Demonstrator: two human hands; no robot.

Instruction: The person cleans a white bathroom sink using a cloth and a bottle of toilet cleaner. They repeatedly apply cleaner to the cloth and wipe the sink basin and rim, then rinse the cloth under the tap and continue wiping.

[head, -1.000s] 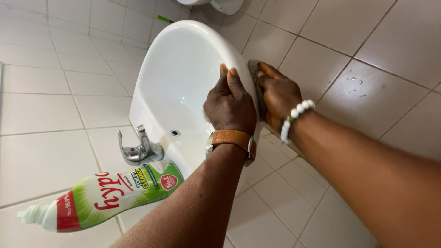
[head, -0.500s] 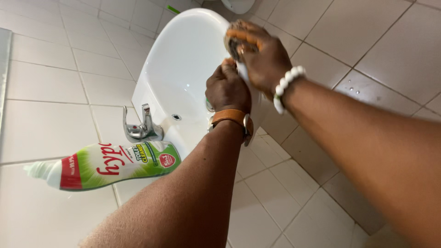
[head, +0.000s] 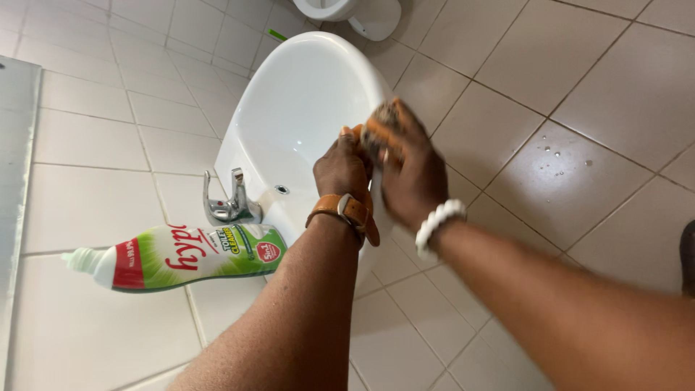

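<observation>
Two hands meet at the near rim of a white washbasin (head: 289,108), which is the landmark for everything below. Left hand (head: 342,168) grips the rim, fingers curled over its edge into the bowl; a tan leather watch strap (head: 346,208) circles that wrist. Right hand (head: 407,170) sits just beside the left, on the outer side of the same rim, fingers closed around an orange-and-dark scrubbing sponge (head: 380,123) pressed against the basin's edge. The hand is motion-blurred. White bead bracelet (head: 434,224) on the right wrist.

Chrome tap (head: 228,199) stands at the basin's back ledge, with a small overflow hole just beside it inside the bowl.

Cleaner bottle (head: 177,257) lies on its side on the back ledge, touching the base of the tap: white body, green panels, a red band near the neck, a small round red badge toward the base, pale green cap pointing away from the basin.

Beyond the far end of the basin, part of a white toilet (head: 362,11) and a thin green object against the tiled wall. Water droplets speckle the beige floor tiles (head: 565,156) right of the basin.
</observation>
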